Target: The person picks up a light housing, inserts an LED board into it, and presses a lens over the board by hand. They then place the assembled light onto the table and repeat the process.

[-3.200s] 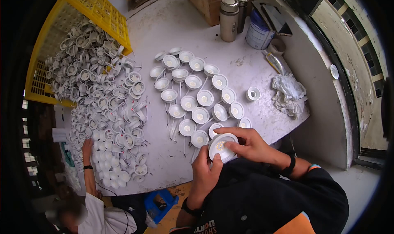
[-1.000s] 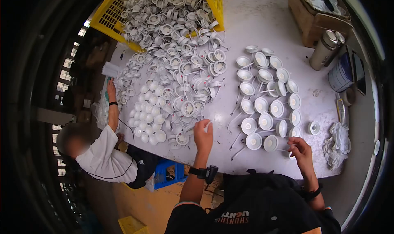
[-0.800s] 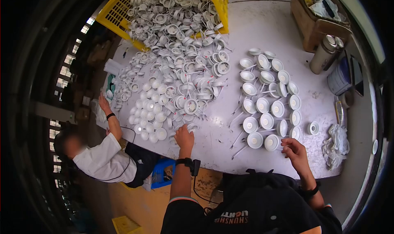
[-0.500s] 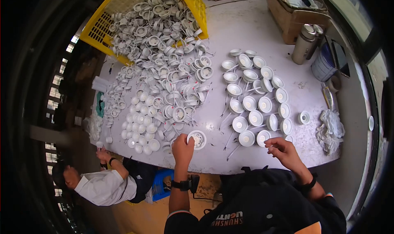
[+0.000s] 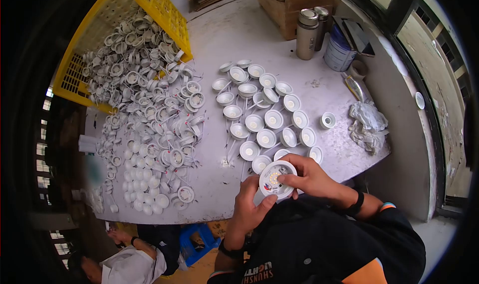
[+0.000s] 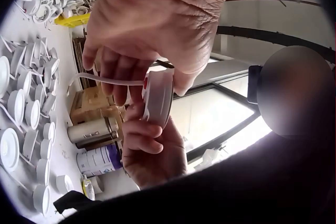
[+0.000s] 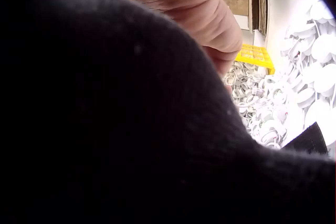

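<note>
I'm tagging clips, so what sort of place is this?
Likely a lamp-assembly workshop: a yellow crate heaped with white fittings, cup-shaped lamps set out on a worktable, and a held unit with LEDs exposed.

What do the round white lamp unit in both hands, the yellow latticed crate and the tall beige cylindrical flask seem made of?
Round white lamp unit: body probably moulded plastic, satin, smooth and evenly coloured.
Yellow latticed crate: likely rigid plastic, fairly matte, with uniform colour and regular openings.
Tall beige cylindrical flask: probably metal; its silvery lid shines brightly, while the body's softer sheen may be a coating.
</note>
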Available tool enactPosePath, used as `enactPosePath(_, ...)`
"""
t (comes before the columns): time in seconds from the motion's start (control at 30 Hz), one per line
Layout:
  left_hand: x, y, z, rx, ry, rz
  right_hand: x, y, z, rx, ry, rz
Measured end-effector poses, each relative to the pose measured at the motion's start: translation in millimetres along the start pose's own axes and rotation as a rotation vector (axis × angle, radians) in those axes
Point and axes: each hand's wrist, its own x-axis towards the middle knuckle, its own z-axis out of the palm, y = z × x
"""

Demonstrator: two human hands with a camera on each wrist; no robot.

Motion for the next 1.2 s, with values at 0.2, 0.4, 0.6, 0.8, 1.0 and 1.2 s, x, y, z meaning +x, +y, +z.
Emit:
enactPosePath(0.2, -5.8, 5.4, 8.2, -0.158, -0.081, -0.151, 2.4, 7.7, -4.4, -0.002, 0.002, -0.030)
enactPosePath(0.4, -3.2, -0.3, 20.0, -0.237, -0.074, -0.174, 3.3, 3.0, -6.7, -0.041, 0.000, 0.081)
enactPosePath(0.6, 3.1, -7.5, 25.7, -0.157, -0.058, -0.131, 2.0, 10.2, -13.2, 0.129, -0.021, 0.082)
enactPosePath(0.8, 5.7, -2.6, 24.7, -0.132, -0.099, -0.191, 3.7, 8.3, -16.6, 0.013, 0.013, 0.107)
enactPosePath(1.0, 9.9, 13.7, 25.3, 0.017, -0.075, -0.226, 7.3, 6.6, -13.3, -0.158, 0.111, -0.017)
enactPosePath(1.2, 24.1, -11.1, 36.8, -0.090, -0.057, -0.216, 17.0, 24.2, -27.8, -0.209, 0.185, -0.047)
